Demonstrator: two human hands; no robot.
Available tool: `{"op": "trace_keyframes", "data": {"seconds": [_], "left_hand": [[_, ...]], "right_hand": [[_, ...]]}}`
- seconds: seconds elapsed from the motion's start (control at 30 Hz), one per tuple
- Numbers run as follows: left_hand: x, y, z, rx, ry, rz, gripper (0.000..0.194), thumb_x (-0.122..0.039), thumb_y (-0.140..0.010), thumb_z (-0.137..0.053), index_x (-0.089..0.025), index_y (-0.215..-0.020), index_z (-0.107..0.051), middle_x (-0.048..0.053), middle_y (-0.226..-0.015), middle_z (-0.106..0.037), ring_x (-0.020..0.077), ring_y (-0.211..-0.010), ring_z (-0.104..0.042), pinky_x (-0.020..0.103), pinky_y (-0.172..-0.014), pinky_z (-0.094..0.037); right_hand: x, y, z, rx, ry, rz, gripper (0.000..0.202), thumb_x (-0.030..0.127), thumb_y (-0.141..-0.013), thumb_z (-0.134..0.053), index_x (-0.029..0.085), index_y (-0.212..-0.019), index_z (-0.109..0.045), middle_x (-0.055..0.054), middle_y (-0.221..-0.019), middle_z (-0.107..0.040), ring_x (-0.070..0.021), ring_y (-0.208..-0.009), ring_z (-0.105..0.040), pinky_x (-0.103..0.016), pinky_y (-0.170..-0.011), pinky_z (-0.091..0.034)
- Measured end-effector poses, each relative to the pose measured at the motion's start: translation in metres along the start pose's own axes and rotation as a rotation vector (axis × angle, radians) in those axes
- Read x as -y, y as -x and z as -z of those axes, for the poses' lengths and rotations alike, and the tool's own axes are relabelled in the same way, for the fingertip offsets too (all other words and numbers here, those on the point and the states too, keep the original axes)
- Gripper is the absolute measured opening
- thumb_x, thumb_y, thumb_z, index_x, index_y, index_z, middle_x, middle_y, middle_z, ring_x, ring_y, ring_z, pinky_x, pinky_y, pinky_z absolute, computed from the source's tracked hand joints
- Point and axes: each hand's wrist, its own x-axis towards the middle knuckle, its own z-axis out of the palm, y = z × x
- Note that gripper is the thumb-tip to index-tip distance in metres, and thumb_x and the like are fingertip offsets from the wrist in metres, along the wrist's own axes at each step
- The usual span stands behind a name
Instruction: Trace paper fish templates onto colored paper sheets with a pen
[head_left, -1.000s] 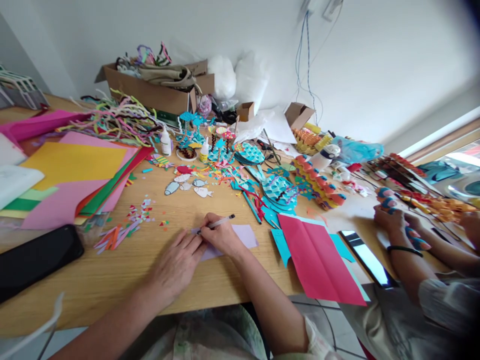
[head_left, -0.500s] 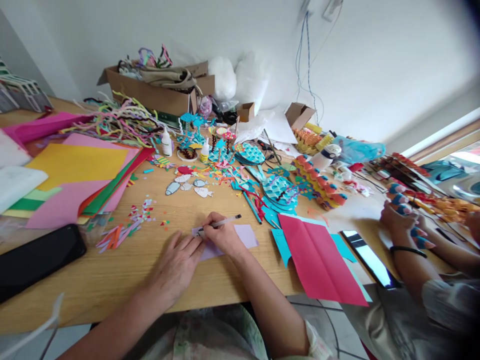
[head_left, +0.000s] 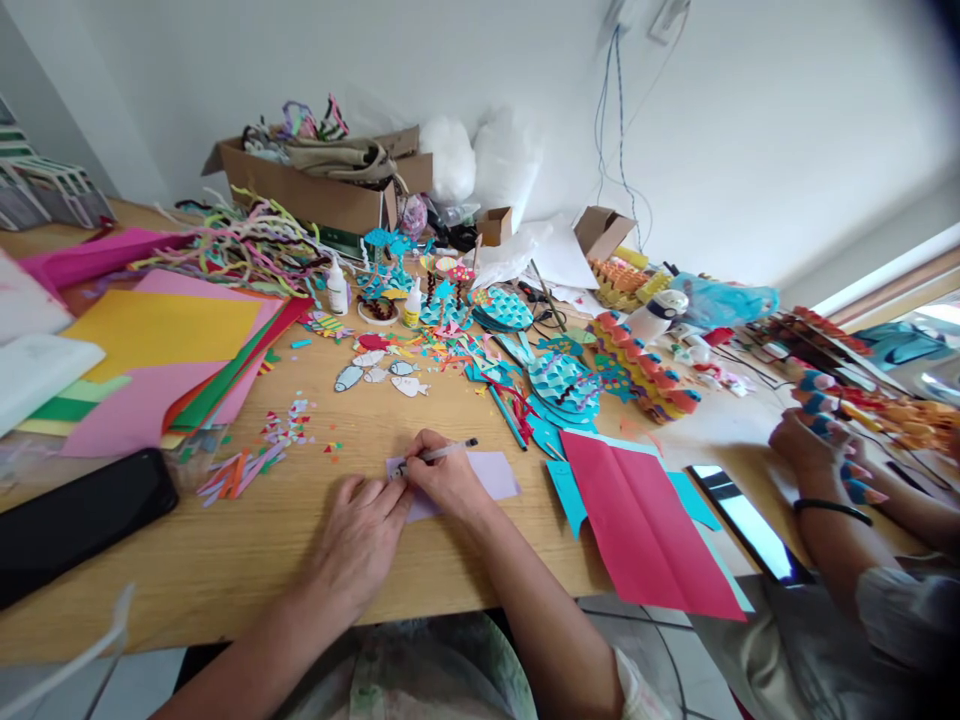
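Observation:
A strip of lilac paper [head_left: 493, 474] lies on the wooden table in front of me. My right hand [head_left: 444, 476] grips a pen [head_left: 450, 449] with a clear barrel and a dark end, its tip down at the paper's left part. Small dark marks show there, partly hidden by my fingers. My left hand [head_left: 365, 530] rests with loosely bent fingers on the paper's left edge, holding nothing. Beyond the paper are several small cut-out paper fish [head_left: 409, 385], grey, white and red.
Coloured paper sheets [head_left: 161, 325] and a black phone [head_left: 90, 525] lie left. Paper scraps [head_left: 289, 425] are scattered nearby. Glue bottles [head_left: 337, 288] stand behind. At right are red folded paper [head_left: 649, 520], another phone [head_left: 750, 525] and a co-worker's hands [head_left: 810, 450] holding a blue-pink craft piece.
My left fingers have bent a little more on the paper. The pen has tilted slightly, still at the paper's left part. The whole view has shifted slightly.

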Motion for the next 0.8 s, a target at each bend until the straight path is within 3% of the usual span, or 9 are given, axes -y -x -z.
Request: {"op": "trace_keyframes", "data": {"seconds": [0.8], "left_hand": [[-0.0022, 0.0011, -0.0042, -0.053, 0.019, 0.025, 0.023, -0.013, -0.085, -0.047, -0.020, -0.098, -0.064, 0.002, -0.088, -0.064, 0.0202, -0.084, -0.051, 0.042, -0.086, -0.032]], "right_hand": [[0.0062, -0.0014, -0.0019, 0.119, 0.016, -0.001, 0.007, 0.012, -0.063, -0.047, 0.018, -0.061, -0.049, 0.006, -0.054, -0.047, -0.0079, -0.050, -0.041, -0.018, -0.045, -0.031]]}}
